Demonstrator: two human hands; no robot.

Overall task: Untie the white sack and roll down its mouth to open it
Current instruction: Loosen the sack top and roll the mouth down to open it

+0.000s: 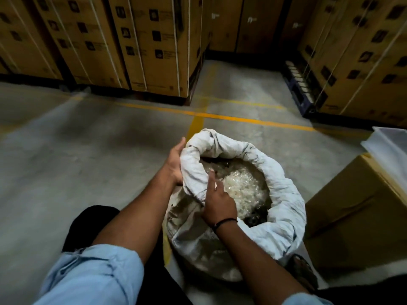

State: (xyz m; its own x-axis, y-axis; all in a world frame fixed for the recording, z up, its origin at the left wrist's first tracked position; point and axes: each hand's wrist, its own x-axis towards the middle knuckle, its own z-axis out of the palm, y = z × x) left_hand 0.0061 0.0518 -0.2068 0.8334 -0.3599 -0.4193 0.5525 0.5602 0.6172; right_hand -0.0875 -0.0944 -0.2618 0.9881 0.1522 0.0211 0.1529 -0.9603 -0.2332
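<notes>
Left hand (175,162) cups the white sack's (284,194) rolled rim at nine o'clock, fingers hidden, grip unclear. Right hand (220,204) pinches the rim at seven o'clock. The sack stands open on the floor (88,139), with a cardboard box (352,216) at three o'clock.

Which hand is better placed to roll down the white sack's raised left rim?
Probably left: the left hand lies against the outside of that raised fold of the white woven sack; the right hand sits at the near rim, finger inside.
</notes>
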